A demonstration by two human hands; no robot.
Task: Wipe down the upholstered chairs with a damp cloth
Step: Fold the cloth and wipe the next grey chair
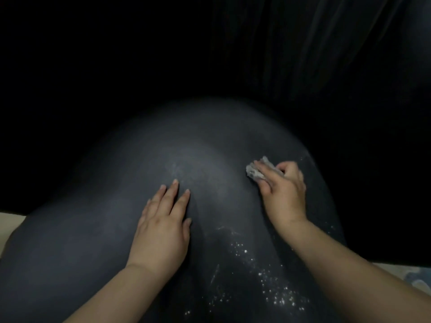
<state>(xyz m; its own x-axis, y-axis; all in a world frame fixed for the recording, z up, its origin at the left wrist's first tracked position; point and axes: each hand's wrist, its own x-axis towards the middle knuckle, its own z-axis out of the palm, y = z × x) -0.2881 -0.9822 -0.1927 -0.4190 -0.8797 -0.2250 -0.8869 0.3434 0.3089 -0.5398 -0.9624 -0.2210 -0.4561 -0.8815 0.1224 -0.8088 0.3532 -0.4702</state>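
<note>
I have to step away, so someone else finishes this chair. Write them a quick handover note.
Left hand: open, flat on the dark chair, steadying it.
Right hand: grips the balled pale cloth, pressing it on the chair's upper right.
Done: cannot tell; the middle shows faint smears.
Left: white specks scattered on the near right part, below the right wrist.

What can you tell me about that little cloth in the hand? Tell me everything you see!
The cloth is small, pale grey-white and scrunched into a wrinkly wad. It looks soft and a bit lumpy. The right hand presses it against the dark chair cushion, with fingers laid over it, so only its left end and top edge show. It sits on the cushion's right side, above a scatter of white specks. Whether it is wet cannot be seen.
</note>
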